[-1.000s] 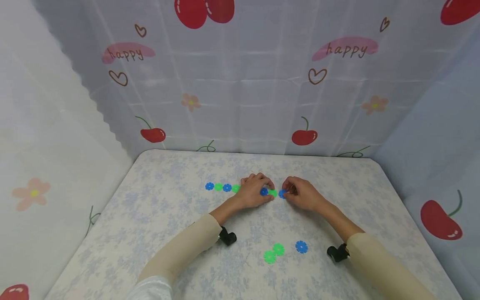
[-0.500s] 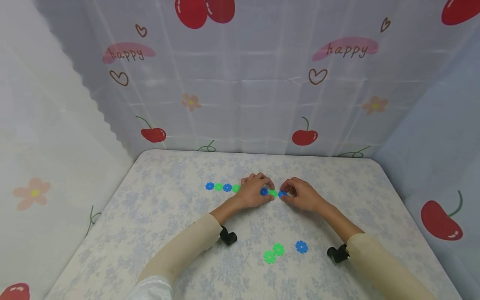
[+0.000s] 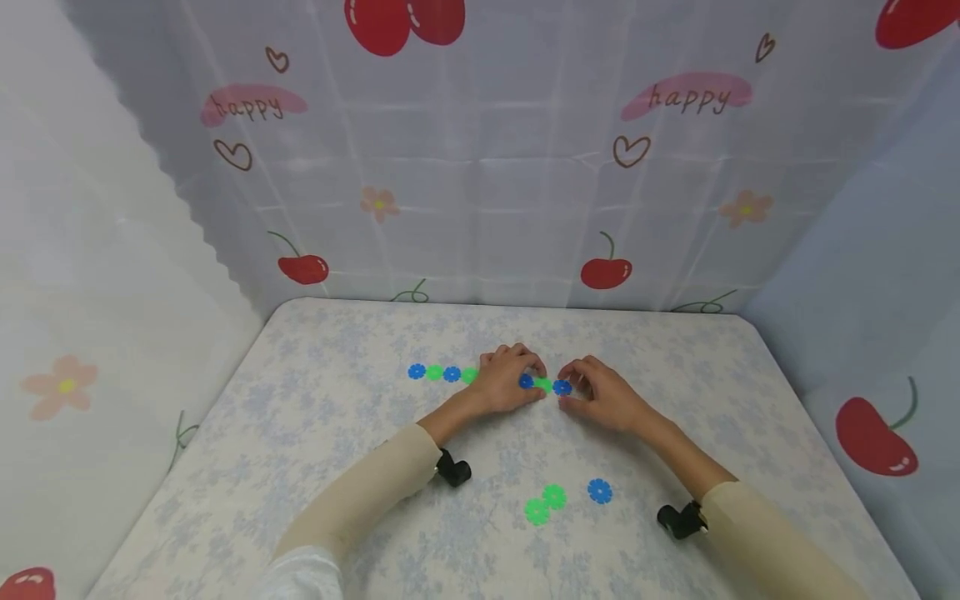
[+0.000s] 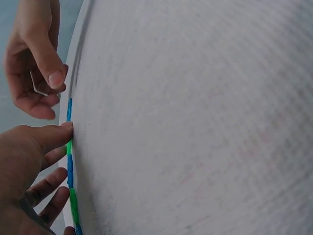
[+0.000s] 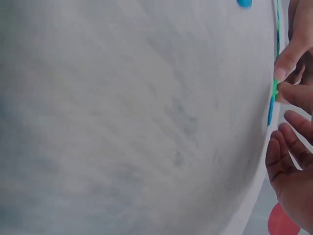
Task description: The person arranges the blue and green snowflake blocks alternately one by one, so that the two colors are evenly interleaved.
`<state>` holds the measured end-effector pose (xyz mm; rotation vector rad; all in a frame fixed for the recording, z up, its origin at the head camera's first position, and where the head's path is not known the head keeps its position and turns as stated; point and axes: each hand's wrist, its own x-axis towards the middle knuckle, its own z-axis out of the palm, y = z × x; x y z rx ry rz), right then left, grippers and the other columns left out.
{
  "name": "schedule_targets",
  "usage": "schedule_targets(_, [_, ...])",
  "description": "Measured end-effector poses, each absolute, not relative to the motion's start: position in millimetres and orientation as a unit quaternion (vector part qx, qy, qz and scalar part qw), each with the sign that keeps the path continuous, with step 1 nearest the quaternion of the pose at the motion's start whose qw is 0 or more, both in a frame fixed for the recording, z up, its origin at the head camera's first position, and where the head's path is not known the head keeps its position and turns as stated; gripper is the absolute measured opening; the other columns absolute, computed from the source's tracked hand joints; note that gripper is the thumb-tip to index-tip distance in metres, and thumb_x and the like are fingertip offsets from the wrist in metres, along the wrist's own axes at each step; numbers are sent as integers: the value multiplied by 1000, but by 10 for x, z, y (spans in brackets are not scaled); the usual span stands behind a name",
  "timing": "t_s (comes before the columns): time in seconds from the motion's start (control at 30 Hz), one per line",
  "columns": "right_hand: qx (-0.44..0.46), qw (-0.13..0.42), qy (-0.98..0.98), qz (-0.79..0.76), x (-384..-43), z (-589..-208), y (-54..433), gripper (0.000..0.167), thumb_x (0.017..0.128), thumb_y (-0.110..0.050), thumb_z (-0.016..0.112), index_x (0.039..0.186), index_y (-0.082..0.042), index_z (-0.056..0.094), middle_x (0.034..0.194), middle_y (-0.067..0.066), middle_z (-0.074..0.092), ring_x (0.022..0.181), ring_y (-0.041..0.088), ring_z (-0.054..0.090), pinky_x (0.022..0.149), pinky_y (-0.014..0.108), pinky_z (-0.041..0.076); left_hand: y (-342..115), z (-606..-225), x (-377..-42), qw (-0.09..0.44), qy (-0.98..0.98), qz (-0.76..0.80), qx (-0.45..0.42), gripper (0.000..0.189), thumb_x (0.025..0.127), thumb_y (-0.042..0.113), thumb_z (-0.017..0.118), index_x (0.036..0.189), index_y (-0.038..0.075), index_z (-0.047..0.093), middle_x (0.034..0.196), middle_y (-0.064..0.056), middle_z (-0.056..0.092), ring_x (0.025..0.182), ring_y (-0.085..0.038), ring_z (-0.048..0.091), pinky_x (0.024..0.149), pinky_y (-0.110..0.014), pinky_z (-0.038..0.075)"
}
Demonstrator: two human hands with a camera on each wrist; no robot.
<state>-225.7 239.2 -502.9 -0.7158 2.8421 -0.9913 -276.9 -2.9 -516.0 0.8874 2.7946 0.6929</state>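
Notched plastic discs, blue and green by turns, form a row across the table. My left hand (image 3: 506,382) lies over the row, covering its middle, and its thumb and index finger pinch a green disc (image 3: 543,385) near the right end. A blue disc (image 3: 562,387) joins onto that green one as the row's last piece. My right hand (image 3: 606,398) is right beside this blue disc, thumb and fingers spread around it with a gap. In the left wrist view, the right hand (image 4: 36,63) is apart from the blue end disc (image 4: 69,108).
Nearer the front of the table (image 3: 375,517) lie two green discs (image 3: 554,497) close together and a loose blue disc (image 3: 600,491). The row's left end is a blue disc (image 3: 417,372). A printed curtain (image 3: 480,167) stands behind the table.
The right hand moved left with the blue disc, bringing it against the green disc at the row's end, and its fingers have loosened from it. The left hand has stayed in place.
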Motion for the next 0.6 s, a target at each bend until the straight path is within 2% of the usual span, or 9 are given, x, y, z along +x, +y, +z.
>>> schedule_targets(0.17, [-284,62,897,-332,-1969,-4962,2405,23,95,-21,84,114,-13,74,105,0,71,97,16,66,86,30,56,-21,-5148,-2766,68,923,234,297,26,101,45,75,122,32,70,139,3,59,129,-26,51,111,-58,33])
schedule_targets(0.33, [-314,109,879,-341,-1702,-4945,2398,19,97,-25,82,113,-19,73,108,-5,72,102,13,66,92,29,57,-20,-5130,-2782,75,918,250,299,29,102,46,73,125,30,69,141,1,59,131,-28,51,112,-60,31])
schedule_targets(0.6, [-342,128,868,-338,-1405,-4942,2298,19,99,-33,81,114,-24,74,112,-10,71,106,9,61,94,31,53,33,-5179,-2807,77,910,270,306,35,101,47,74,130,29,67,140,1,61,129,-26,51,110,-59,31])
